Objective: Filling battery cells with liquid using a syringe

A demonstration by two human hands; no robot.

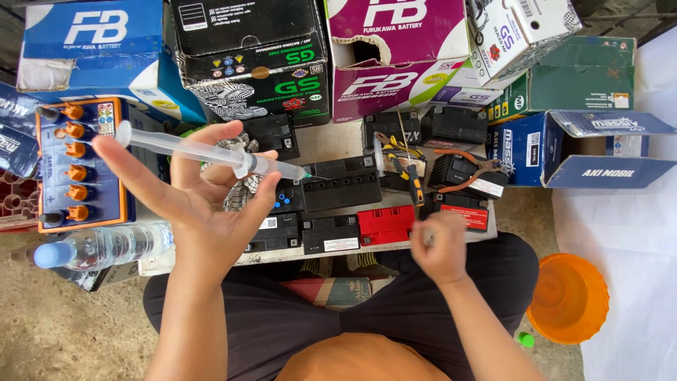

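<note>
The left hand [204, 201] is raised palm up with its fingers spread wide, and a clear plastic syringe [211, 153] lies across them, resting between the forefinger and the thumb rather than being pinched; the plunger end sticks out past the fingertips toward the upper left, while the tip points away to the right of the thumb, just over a black battery [342, 183]. Held loosely like this, the barrel stays roughly level and its tip is kept over the row of small batteries, which looks like a way of keeping it ready without squeezing the plunger. The right hand [438, 248] hangs lower, its fingers curled narrow into a loose fist near the front edge of the low board; whether anything small sits inside the curl I cannot tell. Just left of those knuckles lies a red battery [385, 224], and above them a yellow-handled screwdriver [410, 176] and a pair of orange-handled pliers [472, 169] rest on top of other batteries, within easy reach. Beyond the left fingertips stands a blue battery with orange caps [77, 166], and below that wrist a plastic water bottle [106, 245] lies on its side. An orange funnel [568, 298] sits on the ground well to the right of the right forearm.
</note>
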